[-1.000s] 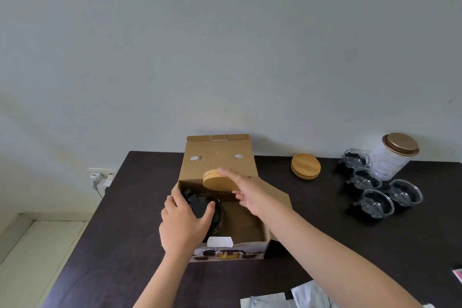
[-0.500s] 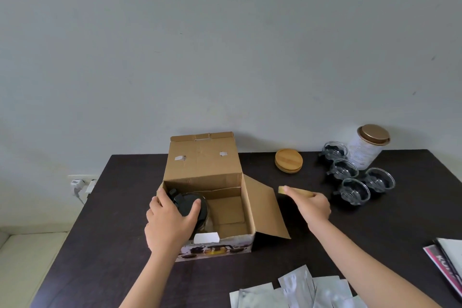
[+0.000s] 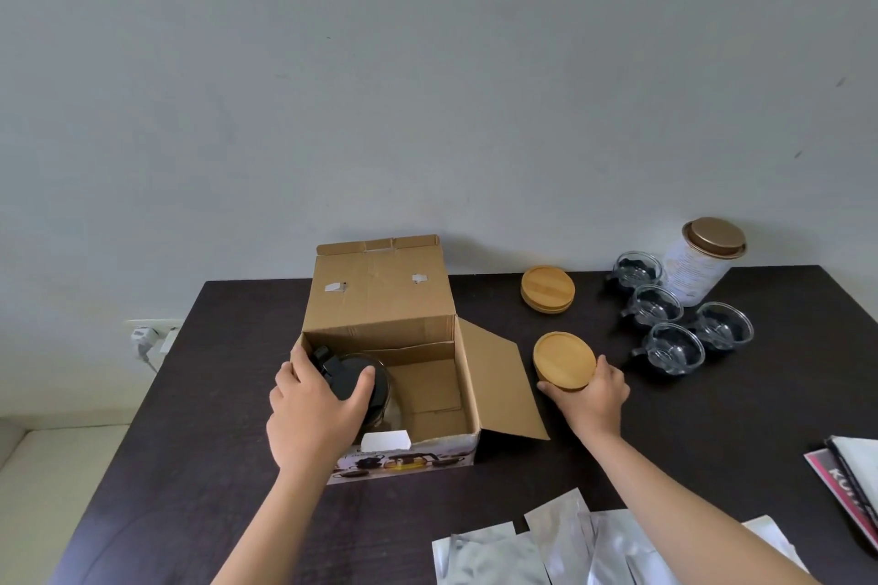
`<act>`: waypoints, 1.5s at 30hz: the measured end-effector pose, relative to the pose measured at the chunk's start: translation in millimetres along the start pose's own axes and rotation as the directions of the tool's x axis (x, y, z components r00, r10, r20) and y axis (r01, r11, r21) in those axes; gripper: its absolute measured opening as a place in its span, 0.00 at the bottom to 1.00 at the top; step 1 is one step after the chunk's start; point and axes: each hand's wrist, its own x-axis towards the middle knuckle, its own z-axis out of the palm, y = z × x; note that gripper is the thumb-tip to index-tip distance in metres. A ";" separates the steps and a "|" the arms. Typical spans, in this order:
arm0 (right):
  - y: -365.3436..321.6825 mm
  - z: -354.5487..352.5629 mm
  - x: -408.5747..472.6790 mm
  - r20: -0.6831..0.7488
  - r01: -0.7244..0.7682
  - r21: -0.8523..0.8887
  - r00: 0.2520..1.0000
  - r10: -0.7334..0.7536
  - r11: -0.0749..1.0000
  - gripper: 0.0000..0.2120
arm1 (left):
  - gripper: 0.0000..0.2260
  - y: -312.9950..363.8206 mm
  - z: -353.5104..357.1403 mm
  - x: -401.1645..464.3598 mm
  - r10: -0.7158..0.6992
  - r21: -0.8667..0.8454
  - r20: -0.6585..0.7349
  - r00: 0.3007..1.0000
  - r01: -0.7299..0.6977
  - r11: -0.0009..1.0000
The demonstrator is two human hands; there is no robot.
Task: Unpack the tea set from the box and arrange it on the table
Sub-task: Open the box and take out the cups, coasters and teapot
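Observation:
An open cardboard box (image 3: 430, 387) stands on the dark table (image 3: 199, 432). Inside its left part sits a glass teapot with a black lid (image 3: 354, 378); my left hand (image 3: 316, 409) grips it from above, fingers round the lid. My right hand (image 3: 594, 399) holds a stack of round wooden coasters (image 3: 564, 359) at its near edge, low over the table just right of the box flap. A second stack of wooden coasters (image 3: 547, 289) lies farther back. Several glass cups (image 3: 674, 328) stand at the right.
A white canister with a bronze lid (image 3: 703, 259) stands behind the cups. Silvery foil pouches (image 3: 546, 546) lie along the near edge, and a booklet (image 3: 850, 480) lies at the far right. The box's side flap (image 3: 503, 387) lies open on the table. Wall plugs (image 3: 152, 337) sit left.
My right hand carried the wooden coasters out of the box, rightwards, and lowered them to the table beside the flap. My left hand stayed on the teapot. The camera view shifted right.

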 end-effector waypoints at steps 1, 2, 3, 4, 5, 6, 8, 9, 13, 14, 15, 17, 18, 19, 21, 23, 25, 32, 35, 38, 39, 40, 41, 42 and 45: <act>1.3 -1.2 -1.1 0.004 0.009 0.004 1.000 -0.009 1.000 0.55 | 0.42 0.1 0.3 0.2 0.000 0.000 0.001 1.000 0.000 1.000; 4.6 -2.0 -1.5 0.005 0.027 0.011 1.000 -0.027 1.000 0.56 | 0.42 0.4 0.7 0.4 0.001 -0.001 0.002 1.000 -0.001 1.000; 7.9 -3.2 -2.8 0.001 0.051 0.019 0.999 -0.051 0.999 0.55 | 0.42 0.5 0.8 0.3 0.002 -0.002 0.002 1.000 -0.002 1.000; 12.3 -2.9 -3.8 -0.011 0.080 0.024 0.997 -0.080 0.997 0.53 | 0.42 0.6 0.8 0.2 0.001 -0.003 0.003 1.000 -0.001 1.000; 15.5 -2.9 -5.8 -0.026 0.107 0.024 0.994 -0.106 0.994 0.51 | 0.42 0.8 0.5 0.2 -0.001 -0.003 0.003 1.000 0.001 1.000; 18.1 -2.1 -7.1 -0.042 0.127 0.023 0.991 -0.126 0.992 0.50 | 0.42 1.2 0.1 0.0 -0.004 -0.003 0.004 1.000 0.004 1.000; 18.6 -0.2 -7.1 -0.060 0.131 0.027 0.990 -0.130 0.991 0.48 | 0.42 1.8 -0.8 -0.5 -0.010 -0.003 0.005 1.000 0.010 1.000; 17.1 0.8 -5.7 -0.063 0.121 0.030 0.991 -0.119 0.992 0.47 | 0.42 2.2 -1.0 -0.6 -0.011 -0.002 0.005 1.000 0.011 1.000; 7.1 6.4 3.7 -0.070 0.104 0.052 0.992 -0.100 0.993 0.47 | 0.42 2.8 -1.5 -0.9 -0.017 -0.004 0.007 1.000 0.017 1.000; 4.3 7.3 6.2 -0.068 0.098 0.067 0.993 -0.094 0.993 0.47 | 0.42 3.0 -1.7 -1.0 -0.019 -0.002 0.008 1.000 0.019 1.000; 1.6 7.7 8.6 -0.066 0.094 0.081 0.994 -0.089 0.992 0.47 | 0.42 2.9 -1.7 -1.1 -0.020 0.001 0.008 1.000 0.020 1.000; -2.9 8.5 13.8 -0.060 0.092 0.100 0.994 -0.086 0.991 0.47 | 0.42 3.3 -2.0 -1.3 -0.022 0.004 0.007 1.000 0.022 1.000; -4.4 9.1 16.3 -0.057 0.092 0.103 0.995 -0.087 0.990 0.47 | 0.42 3.4 -2.1 -1.3 -0.023 0.004 0.006 1.000 0.023 1.000; -5.8 9.7 18.5 -0.053 0.094 0.102 0.995 -0.088 0.990 0.48 | 0.42 3.3 -2.1 -1.1 -0.024 0.003 0.006 1.000 0.024 1.000; -8.0 9.9 22.5 -0.047 0.092 0.106 0.995 -0.087 0.990 0.48 | 0.42 3.4 -2.1 -0.8 -0.026 0.001 0.007 1.000 0.026 1.000; -10.6 8.2 26.2 -0.037 0.094 0.103 0.995 -0.091 0.990 0.48 | 0.42 3.4 -1.5 -0.6 -0.025 0.005 0.007 1.000 0.025 1.000; -13.0 6.2 28.0 -0.024 0.092 0.098 0.996 -0.090 0.991 0.49 | 0.42 3.2 -1.0 -0.2 -0.024 0.011 0.009 1.000 0.023 1.000; -29.0 2.5 -2.9 -0.070 0.203 0.149 0.978 -0.195 0.968 0.44 | 0.42 0.9 -0.1 0.5 -0.009 -0.002 0.012 1.000 0.009 1.000; -56.3 -3.8 -40.4 -0.105 0.363 0.296 0.932 -0.348 0.884 0.34 | 0.43 -0.3 -0.7 0.6 -0.006 -0.011 0.024 1.000 0.007 1.000; -86.5 -6.3 -78.8 -0.088 0.495 0.444 0.853 -0.514 0.747 0.28 | 0.46 -2.7 -3.4 1.3 -0.001 -0.059 0.066 0.998 0.005 0.998; -95.0 -5.4 -90.5 -0.040 0.517 0.475 0.822 -0.569 0.713 0.26 | 0.48 -5.4 -3.7 2.1 0.009 -0.077 0.092 0.996 -0.002 0.997; -102.6 -3.2 -100.6 0.025 0.533 0.482 0.785 -0.619 0.696 0.25 | 0.51 -8.5 -5.1 2.5 0.026 -0.092 0.124 0.992 -0.015 0.996; -108.5 0.0 -108.3 0.088 0.556 0.466 0.745 -0.661 0.688 0.23 | 0.54 -13.2 -5.8 3.9 0.055 -0.111 0.160 0.986 -0.037 0.993; -111.6 4.4 -112.8 0.122 0.586 0.436 0.713 -0.691 0.682 0.22 | 0.57 -18.3 -8.0 5.0 0.096 -0.139 0.198 0.976 -0.069 0.988; -110.6 17.3 -113.9 0.072 0.663 0.333 0.691 -0.720 0.670 0.19 | 0.61 -36.2 -17.2 6.2 0.252 -0.274 0.301 0.920 -0.169 0.947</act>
